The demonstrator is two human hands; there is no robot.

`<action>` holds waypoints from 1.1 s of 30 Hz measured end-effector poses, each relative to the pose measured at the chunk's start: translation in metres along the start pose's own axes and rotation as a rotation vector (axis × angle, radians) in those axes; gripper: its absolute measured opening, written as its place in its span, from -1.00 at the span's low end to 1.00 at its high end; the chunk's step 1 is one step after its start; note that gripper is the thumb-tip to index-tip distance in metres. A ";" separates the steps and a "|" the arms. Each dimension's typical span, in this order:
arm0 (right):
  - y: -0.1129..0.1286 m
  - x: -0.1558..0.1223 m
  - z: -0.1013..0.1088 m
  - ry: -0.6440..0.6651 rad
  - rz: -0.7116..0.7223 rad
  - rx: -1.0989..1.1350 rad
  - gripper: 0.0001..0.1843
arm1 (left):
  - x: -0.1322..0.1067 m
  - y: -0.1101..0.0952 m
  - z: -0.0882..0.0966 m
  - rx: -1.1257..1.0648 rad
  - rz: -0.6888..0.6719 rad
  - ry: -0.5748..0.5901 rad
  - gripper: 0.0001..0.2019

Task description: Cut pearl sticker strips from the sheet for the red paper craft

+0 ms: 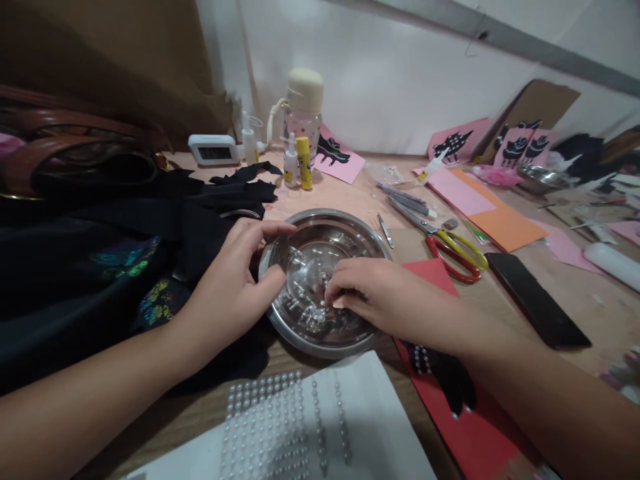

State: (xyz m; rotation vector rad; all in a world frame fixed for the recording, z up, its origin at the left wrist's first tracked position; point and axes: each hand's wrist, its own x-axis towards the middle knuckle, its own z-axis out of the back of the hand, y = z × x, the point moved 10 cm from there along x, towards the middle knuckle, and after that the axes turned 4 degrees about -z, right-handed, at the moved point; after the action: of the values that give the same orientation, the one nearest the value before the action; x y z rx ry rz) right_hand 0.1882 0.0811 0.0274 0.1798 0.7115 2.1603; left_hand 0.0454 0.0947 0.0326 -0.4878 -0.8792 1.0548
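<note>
A shiny metal bowl stands in the middle with small silvery beads in its bottom. My left hand rests at the bowl's left rim, thumb and fingers spread apart. Inside the bowl, the curled fingers of my right hand are pinched together low among the beads; whatever they hold is hidden. Below the bowl lie sheets of stick-on pearls on white paper. A black cut-out shape with pearls lies on red card beneath my right forearm.
Black fabric covers the left side. Scissors, tweezers and a black phone lie to the right. Glue bottles, a lidded bottle and a small digital clock stand at the back.
</note>
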 end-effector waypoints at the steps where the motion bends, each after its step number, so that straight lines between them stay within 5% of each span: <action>1: 0.000 0.000 -0.003 0.007 0.019 -0.055 -0.77 | 0.000 0.000 0.000 -0.002 0.000 -0.002 -0.60; 14: 0.012 -0.002 -0.022 0.007 0.164 -0.311 -0.86 | -0.001 -0.007 0.001 0.035 -0.018 0.005 -0.62; 33: 0.015 -0.002 -0.019 0.043 0.199 -0.276 -0.90 | 0.000 -0.009 -0.001 0.061 -0.052 0.021 -0.61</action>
State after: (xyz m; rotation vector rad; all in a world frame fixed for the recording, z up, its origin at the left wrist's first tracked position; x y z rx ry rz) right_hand 0.1725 0.0638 0.0196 0.0603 0.4258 2.4327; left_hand 0.0510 0.0905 0.0385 -0.4225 -0.8343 1.0239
